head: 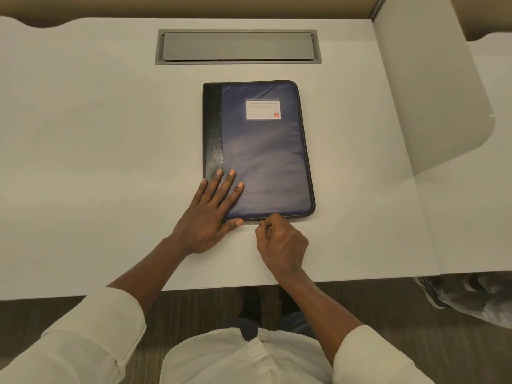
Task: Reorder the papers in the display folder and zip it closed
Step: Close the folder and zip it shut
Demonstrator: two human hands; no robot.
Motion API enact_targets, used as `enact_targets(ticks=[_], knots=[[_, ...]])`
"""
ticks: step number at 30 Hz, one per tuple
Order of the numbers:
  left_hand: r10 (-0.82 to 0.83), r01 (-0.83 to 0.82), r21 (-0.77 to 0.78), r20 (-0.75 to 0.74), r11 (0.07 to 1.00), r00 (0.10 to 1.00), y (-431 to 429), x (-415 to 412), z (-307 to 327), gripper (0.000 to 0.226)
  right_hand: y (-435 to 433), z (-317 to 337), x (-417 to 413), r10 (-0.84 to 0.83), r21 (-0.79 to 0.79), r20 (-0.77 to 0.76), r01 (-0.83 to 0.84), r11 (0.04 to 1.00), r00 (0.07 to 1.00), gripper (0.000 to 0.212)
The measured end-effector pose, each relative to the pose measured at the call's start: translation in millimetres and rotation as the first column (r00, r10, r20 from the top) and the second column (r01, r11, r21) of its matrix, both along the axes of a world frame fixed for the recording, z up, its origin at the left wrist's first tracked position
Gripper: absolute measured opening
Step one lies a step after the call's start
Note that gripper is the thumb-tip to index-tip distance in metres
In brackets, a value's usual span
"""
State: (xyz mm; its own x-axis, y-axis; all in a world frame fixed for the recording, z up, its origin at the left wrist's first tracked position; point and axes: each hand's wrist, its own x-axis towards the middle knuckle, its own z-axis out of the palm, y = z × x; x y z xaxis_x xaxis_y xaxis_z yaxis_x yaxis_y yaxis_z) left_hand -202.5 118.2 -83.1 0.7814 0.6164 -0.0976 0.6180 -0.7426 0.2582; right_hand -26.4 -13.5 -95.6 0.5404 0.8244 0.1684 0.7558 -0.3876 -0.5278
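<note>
Well, looking at a closed folder (266,151) lying flat on the desk (97,162), long axis pointing away, spine on the left. Pinning the near-left corner with the left hand (210,217), fingers spread flat. Pinching something at the near edge with the right hand (281,242), probably the zip pull, can't say for sure. Guessing at zip travel rightward, then away along the long right side. Room on the desk that side, hatch (238,47) well beyond.

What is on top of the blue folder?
The left hand lies flat on the folder, at its near-left corner; a white label sits on the cover. Contents are hidden by the closed cover.
</note>
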Motion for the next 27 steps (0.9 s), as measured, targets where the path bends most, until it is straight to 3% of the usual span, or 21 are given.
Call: enact_targets(ticks=[23,27], knots=[[0.007,-0.007,0.006,0.005,1.0,1.0,-0.8,0.4,-0.6,0.085,-11.3,-3.7,35.3,-0.089,-0.034,-0.15,0.085,0.996,0.985,0.021],[0.15,-0.15,0.014,-0.055,0.989,0.987,-10.4,23.8,-2.5,0.103,-11.9,-1.2,30.2,-0.115,-0.037,-0.178,0.11,0.993,0.977,0.02]])
